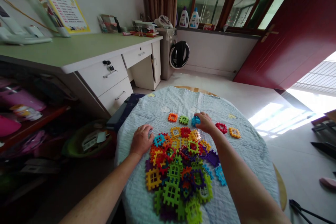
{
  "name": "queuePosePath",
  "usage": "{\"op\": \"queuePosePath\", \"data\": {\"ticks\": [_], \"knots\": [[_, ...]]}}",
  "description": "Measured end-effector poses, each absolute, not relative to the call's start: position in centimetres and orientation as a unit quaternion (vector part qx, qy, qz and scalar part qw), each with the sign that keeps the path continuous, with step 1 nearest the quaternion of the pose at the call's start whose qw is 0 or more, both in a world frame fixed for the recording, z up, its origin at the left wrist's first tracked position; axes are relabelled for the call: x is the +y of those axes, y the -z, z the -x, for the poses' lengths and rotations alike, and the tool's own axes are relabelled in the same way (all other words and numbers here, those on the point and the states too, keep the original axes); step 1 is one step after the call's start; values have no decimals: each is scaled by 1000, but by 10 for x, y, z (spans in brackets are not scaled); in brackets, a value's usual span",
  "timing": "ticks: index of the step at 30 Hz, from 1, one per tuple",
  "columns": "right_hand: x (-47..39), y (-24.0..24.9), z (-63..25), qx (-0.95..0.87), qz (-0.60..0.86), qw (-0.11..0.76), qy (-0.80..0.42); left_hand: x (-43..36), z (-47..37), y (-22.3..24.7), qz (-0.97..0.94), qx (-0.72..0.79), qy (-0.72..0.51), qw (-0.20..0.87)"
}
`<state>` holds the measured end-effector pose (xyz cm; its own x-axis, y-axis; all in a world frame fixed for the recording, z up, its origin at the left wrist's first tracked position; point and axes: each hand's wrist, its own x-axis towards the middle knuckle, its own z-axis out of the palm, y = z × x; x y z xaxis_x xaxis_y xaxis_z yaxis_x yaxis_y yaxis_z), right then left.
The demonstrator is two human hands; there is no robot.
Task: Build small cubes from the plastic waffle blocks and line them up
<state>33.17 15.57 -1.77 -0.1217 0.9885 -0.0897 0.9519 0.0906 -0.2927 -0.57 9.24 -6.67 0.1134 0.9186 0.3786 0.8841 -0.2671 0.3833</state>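
A loose pile of flat plastic interlocking blocks (174, 170), with notched edges and window-like openings, covers the near middle of a cloth-covered round table (136, 185). Beyond the pile runs a row: an orange block (172, 117), a green block (183, 120), a blue block (195, 121), a red block (221, 127) and a yellow block (234, 132). My right hand (206, 122) has its fingers closed at the blue block, partly covering it. At the pile's left edge my left hand (142, 140) lies on the cloth, fingers apart, nearest a light-blue block (159, 140).
A desk with a green top (105, 43) stands at the left, and a washing machine (168, 52) with its door ajar is behind. Low at the left sits a green basin (76, 147). A red door (288, 38) stands open at the right.
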Motion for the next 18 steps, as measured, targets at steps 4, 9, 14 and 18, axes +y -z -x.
{"op": "queuePosePath", "data": {"ticks": [4,9,14,18], "knots": [[158,20,-329,-735,660,52,-148,93,6,67,-745,607,-274,34],[136,4,-331,-728,666,94,-130,92,5,66,-744,608,-274,35],[69,-5,-328,-770,581,181,-192,92,5,67,-745,608,-273,30],[28,7,-310,-763,586,161,-220,93,7,70,-751,600,-274,22]]}}
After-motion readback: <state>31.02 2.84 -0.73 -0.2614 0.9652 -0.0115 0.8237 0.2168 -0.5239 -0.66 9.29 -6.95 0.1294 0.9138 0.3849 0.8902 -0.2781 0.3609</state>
